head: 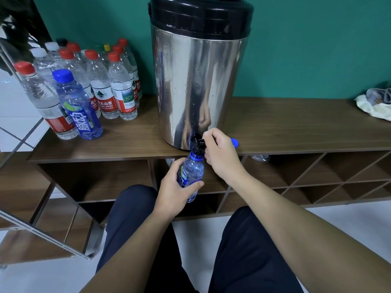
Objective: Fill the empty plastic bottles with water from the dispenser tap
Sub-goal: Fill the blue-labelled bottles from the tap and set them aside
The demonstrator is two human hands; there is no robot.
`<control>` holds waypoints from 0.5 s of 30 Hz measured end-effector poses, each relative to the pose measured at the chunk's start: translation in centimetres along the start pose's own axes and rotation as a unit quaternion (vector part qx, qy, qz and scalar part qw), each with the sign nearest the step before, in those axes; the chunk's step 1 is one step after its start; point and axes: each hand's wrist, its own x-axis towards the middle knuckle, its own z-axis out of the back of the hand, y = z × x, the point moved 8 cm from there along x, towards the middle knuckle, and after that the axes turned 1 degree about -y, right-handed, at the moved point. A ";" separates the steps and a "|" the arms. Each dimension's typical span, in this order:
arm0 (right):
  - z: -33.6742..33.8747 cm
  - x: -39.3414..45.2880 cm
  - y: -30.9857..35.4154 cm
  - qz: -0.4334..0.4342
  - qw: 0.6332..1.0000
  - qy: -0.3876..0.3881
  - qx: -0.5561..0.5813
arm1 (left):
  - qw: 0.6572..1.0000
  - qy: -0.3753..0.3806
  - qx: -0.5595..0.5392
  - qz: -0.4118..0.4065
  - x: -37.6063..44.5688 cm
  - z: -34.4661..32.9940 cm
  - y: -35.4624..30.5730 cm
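Observation:
A tall steel water dispenser (pixel 198 81) with a black lid stands on the wooden shelf top (pixel 285 125). Its black tap (pixel 198 142) juts over the front edge. My left hand (pixel 175 189) grips an uncapped blue plastic bottle (pixel 191 172), its mouth directly under the tap. My right hand (pixel 220 155) is curled round the tap lever. A blue cap (pixel 234 142) lies on the shelf just behind my right hand.
Several capped bottles (pixel 101 85), most red-capped and one blue (pixel 78 106), stand at the shelf's left end. A crumpled cloth (pixel 374 104) lies at the far right. Open cubbies (pixel 317 178) sit below the shelf top. A mirror panel (pixel 42 233) leans at the left.

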 end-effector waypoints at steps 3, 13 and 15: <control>-0.1 0.0 0.0 0.000 1.000 -0.001 -0.001 | 1.000 0.005 0.001 0.001 0.0 -0.1 0.2; -0.1 0.1 -0.1 -0.013 1.000 0.018 0.008 | 1.000 0.019 0.004 -0.001 0.1 -0.3 0.4; -0.1 0.0 0.1 -0.012 1.000 0.020 0.007 | 1.000 0.020 0.003 0.000 0.1 -0.4 0.4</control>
